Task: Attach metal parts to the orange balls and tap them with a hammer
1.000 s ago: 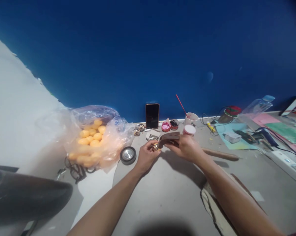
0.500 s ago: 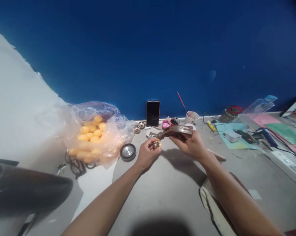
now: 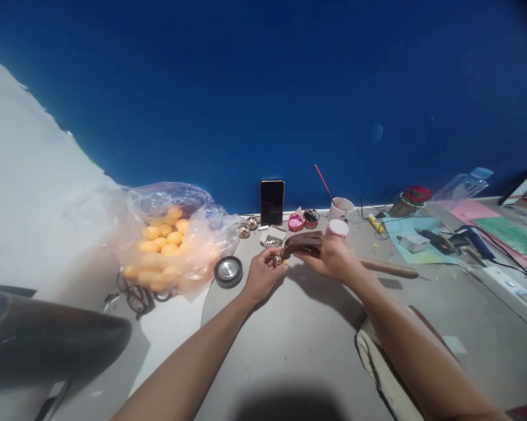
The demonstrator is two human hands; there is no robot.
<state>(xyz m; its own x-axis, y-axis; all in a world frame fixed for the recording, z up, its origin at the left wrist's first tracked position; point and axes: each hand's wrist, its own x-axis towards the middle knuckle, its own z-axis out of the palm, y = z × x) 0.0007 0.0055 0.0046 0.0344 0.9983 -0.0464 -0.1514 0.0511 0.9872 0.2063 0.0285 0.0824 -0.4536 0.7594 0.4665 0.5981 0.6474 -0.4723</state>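
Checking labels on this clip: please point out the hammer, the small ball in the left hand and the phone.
Hammer (image 3: 304, 240): head view, on its metal head.
Small ball (image 3: 278, 259): head view, on its shiny studded side.
Phone (image 3: 272, 202): head view, middle of the dark screen.

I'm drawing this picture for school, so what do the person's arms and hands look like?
The left hand and right hand wear no gloves, and I see no watch or bracelet. The left forearm and right forearm show no sleeves and narrow toward the hands. I can't tell about rings.
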